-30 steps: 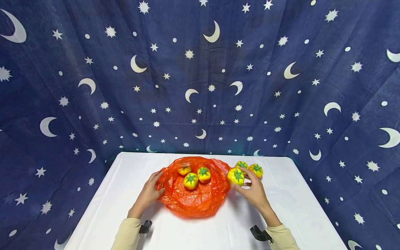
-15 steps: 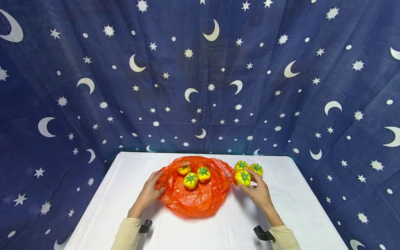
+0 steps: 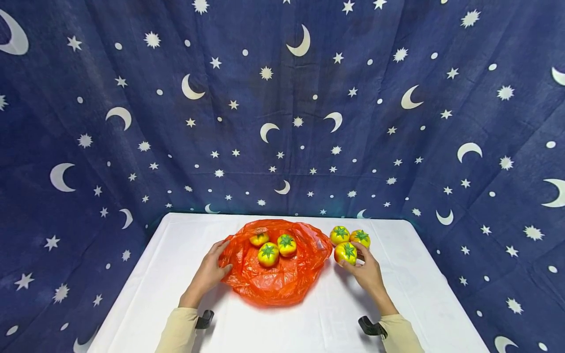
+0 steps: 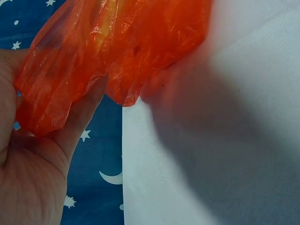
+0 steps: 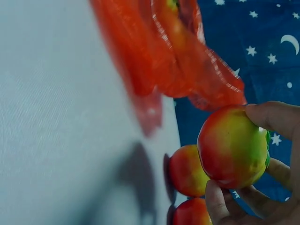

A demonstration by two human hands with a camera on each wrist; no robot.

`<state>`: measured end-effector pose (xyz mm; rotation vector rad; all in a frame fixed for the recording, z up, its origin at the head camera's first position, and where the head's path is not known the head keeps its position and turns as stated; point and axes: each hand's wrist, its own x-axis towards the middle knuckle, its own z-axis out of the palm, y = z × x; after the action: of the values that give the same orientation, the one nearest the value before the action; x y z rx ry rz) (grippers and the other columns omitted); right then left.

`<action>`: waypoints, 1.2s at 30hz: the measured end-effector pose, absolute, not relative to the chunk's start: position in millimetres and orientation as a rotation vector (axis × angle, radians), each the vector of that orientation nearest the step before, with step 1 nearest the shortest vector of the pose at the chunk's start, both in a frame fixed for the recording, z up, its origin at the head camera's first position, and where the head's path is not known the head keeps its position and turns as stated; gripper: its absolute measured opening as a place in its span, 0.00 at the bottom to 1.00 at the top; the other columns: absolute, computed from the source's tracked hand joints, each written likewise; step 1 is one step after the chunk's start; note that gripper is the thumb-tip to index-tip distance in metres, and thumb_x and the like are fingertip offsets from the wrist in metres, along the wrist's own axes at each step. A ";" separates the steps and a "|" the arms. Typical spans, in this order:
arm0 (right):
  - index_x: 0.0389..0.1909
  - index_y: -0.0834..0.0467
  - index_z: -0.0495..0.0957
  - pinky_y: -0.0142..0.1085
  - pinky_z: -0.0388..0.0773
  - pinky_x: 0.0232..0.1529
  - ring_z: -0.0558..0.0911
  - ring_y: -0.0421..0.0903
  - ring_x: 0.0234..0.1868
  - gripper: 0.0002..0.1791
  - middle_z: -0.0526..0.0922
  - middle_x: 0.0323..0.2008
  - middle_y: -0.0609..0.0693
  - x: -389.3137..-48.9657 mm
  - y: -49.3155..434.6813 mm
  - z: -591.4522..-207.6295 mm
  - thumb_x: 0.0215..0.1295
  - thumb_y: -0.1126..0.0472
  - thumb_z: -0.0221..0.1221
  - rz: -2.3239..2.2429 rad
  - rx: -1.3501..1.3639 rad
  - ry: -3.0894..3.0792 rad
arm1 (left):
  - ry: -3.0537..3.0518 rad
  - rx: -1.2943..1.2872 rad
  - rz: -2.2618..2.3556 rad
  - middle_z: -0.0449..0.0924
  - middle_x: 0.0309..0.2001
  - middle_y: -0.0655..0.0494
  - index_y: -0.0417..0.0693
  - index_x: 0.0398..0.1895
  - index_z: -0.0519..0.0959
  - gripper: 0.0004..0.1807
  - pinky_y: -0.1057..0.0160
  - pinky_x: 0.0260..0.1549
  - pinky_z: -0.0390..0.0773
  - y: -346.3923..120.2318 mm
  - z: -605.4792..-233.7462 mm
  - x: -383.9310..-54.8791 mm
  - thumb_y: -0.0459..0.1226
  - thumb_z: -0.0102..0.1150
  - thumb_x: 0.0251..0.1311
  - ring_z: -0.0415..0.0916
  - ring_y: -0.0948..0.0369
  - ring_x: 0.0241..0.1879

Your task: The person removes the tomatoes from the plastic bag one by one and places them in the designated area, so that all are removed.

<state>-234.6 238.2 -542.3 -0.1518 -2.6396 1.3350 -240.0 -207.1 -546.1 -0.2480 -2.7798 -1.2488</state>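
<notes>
An orange-red plastic bag [image 3: 282, 287] lies spread with its mouth up, and three yellow-red tomatoes [image 3: 268, 254] with green leafy tops sit in it. My left hand [image 3: 210, 268] holds the bag's left edge between thumb and fingers; in the left wrist view the thumb [image 4: 86, 112] lies along the thin plastic. To the right of the bag, my right hand [image 3: 367, 274] pinches another tomato [image 3: 346, 253] by its sides. The right wrist view shows that tomato [image 5: 232, 147] raised off the white cloth, fingertips on opposite sides.
Just behind the held tomato, two more tomatoes, one left [image 3: 339, 235] and one right [image 3: 360, 238], stand side by side on the white table [image 3: 410, 294]. A dark blue curtain [image 3: 282, 98] with moons and stars hangs behind the table and along its sides.
My right hand has moved right with its tomato, away from the bag's right edge and close in front of the two standing tomatoes. My left hand keeps its place at the bag.
</notes>
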 end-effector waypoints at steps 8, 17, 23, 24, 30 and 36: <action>0.62 0.55 0.66 0.52 0.74 0.56 0.77 0.60 0.54 0.38 0.75 0.54 0.64 -244.5 245.5 -557.9 0.48 0.55 0.69 1.334 -0.181 -2.647 | -2.756 -0.265 -1.229 0.61 0.66 0.46 0.43 0.67 0.63 0.38 0.40 0.61 0.64 -208.7 -549.0 -241.3 0.31 0.64 0.49 0.62 0.42 0.65; 0.63 0.53 0.64 0.51 0.75 0.55 0.77 0.61 0.55 0.38 0.73 0.57 0.66 -249.0 249.4 -569.4 0.49 0.55 0.68 1.332 -0.229 -2.690 | -2.780 -0.225 -1.247 0.60 0.66 0.48 0.45 0.67 0.62 0.39 0.41 0.63 0.63 -209.5 -548.9 -240.7 0.31 0.64 0.49 0.61 0.43 0.66; 0.64 0.53 0.64 0.51 0.75 0.55 0.76 0.62 0.56 0.37 0.71 0.59 0.65 -252.4 249.1 -571.9 0.51 0.56 0.66 1.342 -0.225 -2.709 | -2.785 -0.221 -1.252 0.60 0.66 0.48 0.46 0.67 0.63 0.38 0.42 0.63 0.63 -209.7 -549.3 -241.9 0.32 0.65 0.50 0.61 0.44 0.66; 0.63 0.53 0.64 0.51 0.75 0.55 0.76 0.62 0.56 0.37 0.71 0.59 0.65 -252.9 248.8 -572.6 0.51 0.57 0.66 1.345 -0.227 -2.711 | -2.785 -0.222 -1.252 0.60 0.66 0.49 0.46 0.67 0.63 0.38 0.42 0.63 0.63 -209.7 -549.5 -241.9 0.32 0.64 0.50 0.61 0.44 0.66; 0.63 0.52 0.64 0.51 0.74 0.56 0.76 0.61 0.56 0.36 0.69 0.61 0.64 -255.7 246.0 -578.7 0.52 0.56 0.66 1.348 -0.239 -2.742 | -2.779 -0.225 -1.254 0.61 0.66 0.49 0.45 0.67 0.63 0.38 0.42 0.63 0.63 -210.1 -551.3 -241.9 0.31 0.64 0.49 0.61 0.44 0.66; 0.65 0.53 0.62 0.52 0.72 0.59 0.73 0.62 0.59 0.37 0.67 0.63 0.64 -258.8 243.3 -581.9 0.54 0.53 0.64 1.354 -0.266 -2.784 | -2.744 -0.266 -1.233 0.61 0.66 0.48 0.45 0.67 0.63 0.38 0.41 0.61 0.65 -210.5 -553.7 -241.9 0.31 0.65 0.48 0.62 0.43 0.65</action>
<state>-258.8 243.3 -581.9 -0.2657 -2.7837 1.3541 -241.9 -210.5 -553.7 -0.2664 -2.7440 -1.2332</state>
